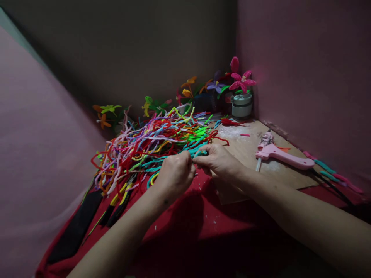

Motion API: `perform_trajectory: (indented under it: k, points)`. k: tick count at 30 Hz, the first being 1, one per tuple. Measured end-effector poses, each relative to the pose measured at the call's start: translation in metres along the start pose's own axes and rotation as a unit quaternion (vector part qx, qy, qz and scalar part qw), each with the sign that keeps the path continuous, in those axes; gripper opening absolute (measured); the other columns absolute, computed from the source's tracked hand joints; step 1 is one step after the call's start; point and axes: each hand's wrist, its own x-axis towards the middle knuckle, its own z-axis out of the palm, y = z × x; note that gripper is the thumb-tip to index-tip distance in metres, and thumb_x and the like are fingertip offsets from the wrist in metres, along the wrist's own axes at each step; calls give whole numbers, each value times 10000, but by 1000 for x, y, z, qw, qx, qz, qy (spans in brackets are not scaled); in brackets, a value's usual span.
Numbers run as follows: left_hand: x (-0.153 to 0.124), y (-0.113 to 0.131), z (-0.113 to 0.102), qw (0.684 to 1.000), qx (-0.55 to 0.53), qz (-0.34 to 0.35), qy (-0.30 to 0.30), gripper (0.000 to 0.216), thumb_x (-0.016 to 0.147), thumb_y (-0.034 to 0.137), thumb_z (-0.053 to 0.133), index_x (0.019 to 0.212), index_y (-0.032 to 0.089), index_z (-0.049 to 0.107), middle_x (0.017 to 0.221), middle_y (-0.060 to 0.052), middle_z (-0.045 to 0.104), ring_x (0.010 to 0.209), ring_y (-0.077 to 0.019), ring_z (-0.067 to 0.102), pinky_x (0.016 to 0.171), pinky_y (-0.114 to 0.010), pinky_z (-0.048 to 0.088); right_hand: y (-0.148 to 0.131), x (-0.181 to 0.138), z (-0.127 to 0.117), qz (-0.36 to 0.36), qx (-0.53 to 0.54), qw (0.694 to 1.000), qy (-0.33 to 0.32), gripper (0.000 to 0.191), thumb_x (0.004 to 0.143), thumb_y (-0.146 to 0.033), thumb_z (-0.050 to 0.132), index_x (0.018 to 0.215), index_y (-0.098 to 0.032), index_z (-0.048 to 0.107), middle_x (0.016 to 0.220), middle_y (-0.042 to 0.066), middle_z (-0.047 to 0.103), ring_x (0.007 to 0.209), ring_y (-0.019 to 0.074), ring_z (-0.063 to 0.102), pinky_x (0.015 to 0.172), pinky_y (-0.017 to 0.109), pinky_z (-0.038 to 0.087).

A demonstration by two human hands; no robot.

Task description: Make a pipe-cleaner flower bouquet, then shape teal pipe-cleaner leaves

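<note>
My left hand [178, 170] is closed in a fist, knuckles up, at the front edge of a heap of pipe cleaners [156, 135]. Its fingers hide whatever is inside. Right beside it, my right hand [217, 160] pinches with thumb and forefinger, and a teal pipe cleaner [200, 153] shows at those fingertips. The two hands nearly touch. Many colours mix in the heap: red, pink, lilac, orange, green and teal. Yellow-and-black pliers [120, 200] lie left of my left hand, their jaws partly under the heap.
A pink glue gun [282, 154] rests on a brown board [240, 144] at the right. Behind stand pipe-cleaner flowers, one pink flower [242, 81] in a grey-white pot [242, 106]. A black flat object [75, 227] lies on the red cloth [185, 220] at the left. Walls close in the sides.
</note>
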Motion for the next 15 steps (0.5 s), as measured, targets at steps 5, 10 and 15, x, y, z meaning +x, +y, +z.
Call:
perform_trajectory:
  k: [5,10,15]
  points:
    - [-12,10,18,955,257,97,109,197,800,111,361,710,145,533,589,-70,544,432,-163,493,408,-267,169,-3,1,1,50,112,992,-5,182,589,-114,526,440,-167,435,360,-64,408,303,44,340,318,194,246]
    - [-11,13,19,942,295,128,98,266,834,113,302,695,151,526,589,-75,546,473,-185,529,425,-278,223,-1,3,2,114,157,981,29,179,555,-92,530,429,-159,423,346,-59,408,298,45,355,304,180,253]
    - [-7,-1,14,979,196,62,4,162,853,202,372,785,166,515,703,-40,594,558,-154,553,456,-259,276,-1,1,0,95,126,987,30,145,567,-109,543,459,-150,455,363,-56,425,296,43,346,304,184,249]
